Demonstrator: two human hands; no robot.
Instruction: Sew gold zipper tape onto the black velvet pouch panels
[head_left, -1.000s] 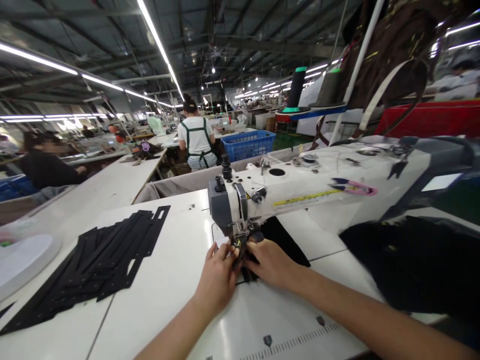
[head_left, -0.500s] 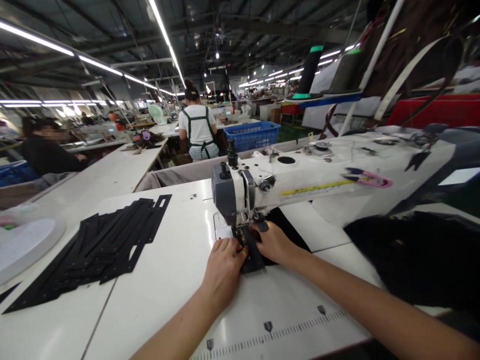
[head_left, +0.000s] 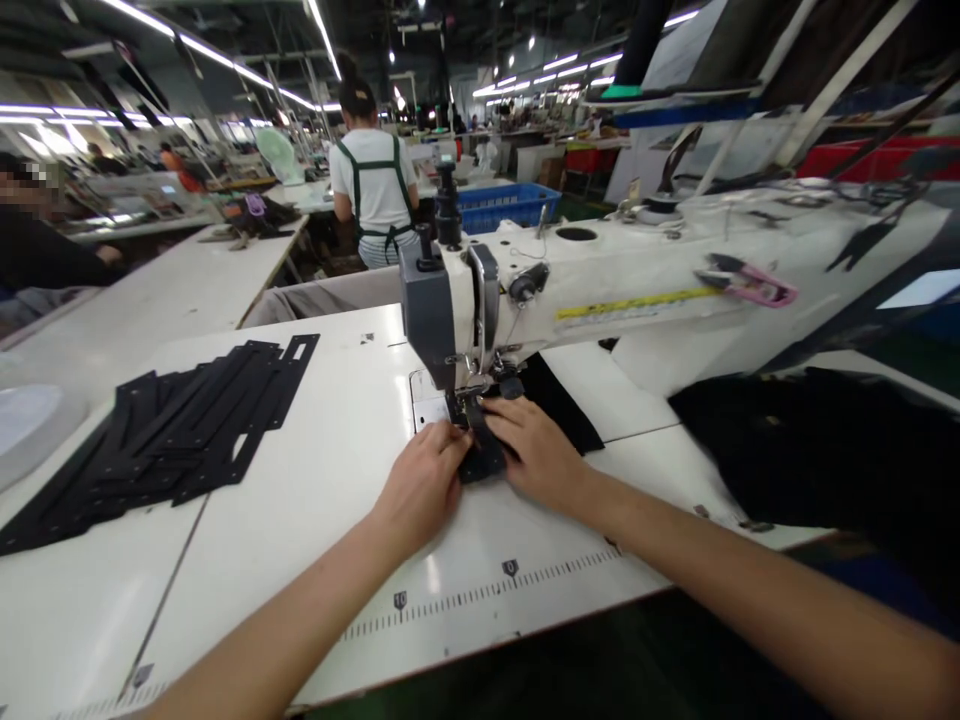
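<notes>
A black fabric strip [head_left: 482, 464] lies under the needle area of a white and grey sewing machine [head_left: 426, 320]. My left hand [head_left: 424, 478] is closed at the strip's left edge, fingertips pressed together close to the presser foot. On the strip's right side rests my right hand [head_left: 546, 455], its fingers reaching toward the foot and bearing on the strip; its thumb is mostly hidden. A larger black fabric piece [head_left: 559, 400] extends behind my right hand, beneath the machine arm. The fingertips and the needle are partly hidden by each other.
Black strips with slots [head_left: 202, 425] are piled on the table at left, near a white round object [head_left: 26, 425]. Dark fabric [head_left: 795, 440] lies at right. Pink-handled thread snips [head_left: 750, 282] rest against the machine arm. A person [head_left: 375, 185] stands ahead by a blue basket [head_left: 510, 207].
The camera view has tilted down and shifted. My right hand's fingers have moved from bunched beside the foot to stretched forward over the strip. My left hand stays at its left edge.
</notes>
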